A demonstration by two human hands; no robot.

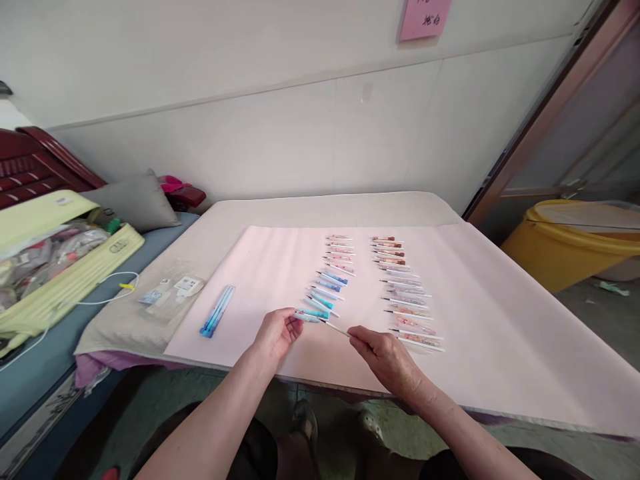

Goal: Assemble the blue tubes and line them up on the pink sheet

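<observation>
Pink sheet (500,320): left hand (277,333) + right hand (385,357) pinch pen (320,321) ends.

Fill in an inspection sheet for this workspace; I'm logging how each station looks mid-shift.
Surface: table covered by a pale pink sheet, over beige cloth.
Job's things: one blue-and-white pen held between both hands; two columns of pens laid in rows, blue and pink on the left, brown and pink on the right; a blue bundle lying apart.
Clutter: small packets at the table's left edge.
Hands: left hand on the pen's barrel end, right hand on its thin tip.
Cables: white cord beside a yellow case.
Surroundings: yellow bin, grey cushion, pink wall note.
</observation>
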